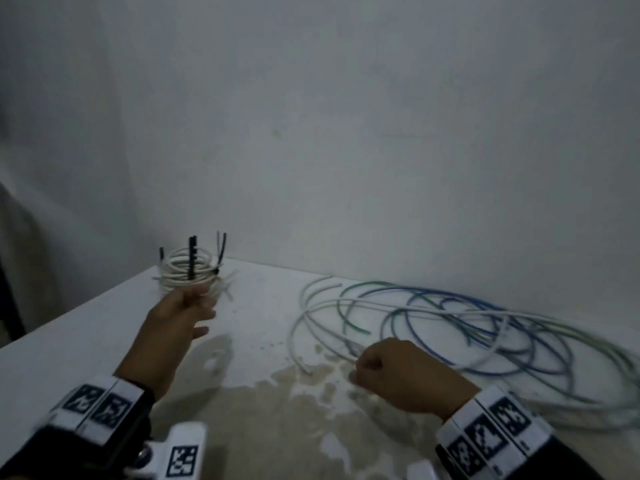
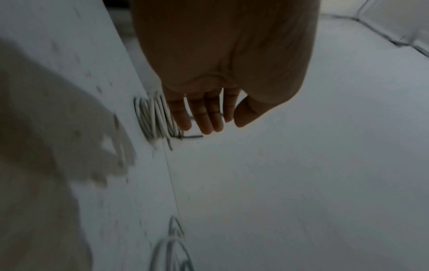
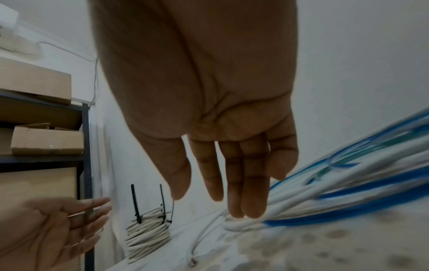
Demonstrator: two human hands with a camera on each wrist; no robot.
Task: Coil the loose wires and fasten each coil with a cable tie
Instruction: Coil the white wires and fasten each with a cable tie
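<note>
A coil of white wire [image 1: 187, 273] stands at the far left corner of the white table [image 1: 79, 327], bound by black cable ties [image 1: 191, 258] whose tails stick up. My left hand [image 1: 204, 313] hovers just in front of the coil [image 2: 155, 119] with fingers straight, holding nothing. Loose white wires [image 1: 311, 310], blue wires [image 1: 519, 368] and green wires [image 1: 346, 317] sprawl across the right half. My right hand [image 1: 363, 368] hangs over their near edge. In the right wrist view its fingertips [image 3: 246, 210] point down at the white strands [image 3: 301, 207], gripping nothing.
A brownish stain [image 1: 277, 410] spreads over the table's near middle. A plain wall rises right behind the table. In the right wrist view a dark metal shelf [image 3: 85, 146] with cardboard boxes [image 3: 46, 141] stands past the table's left side.
</note>
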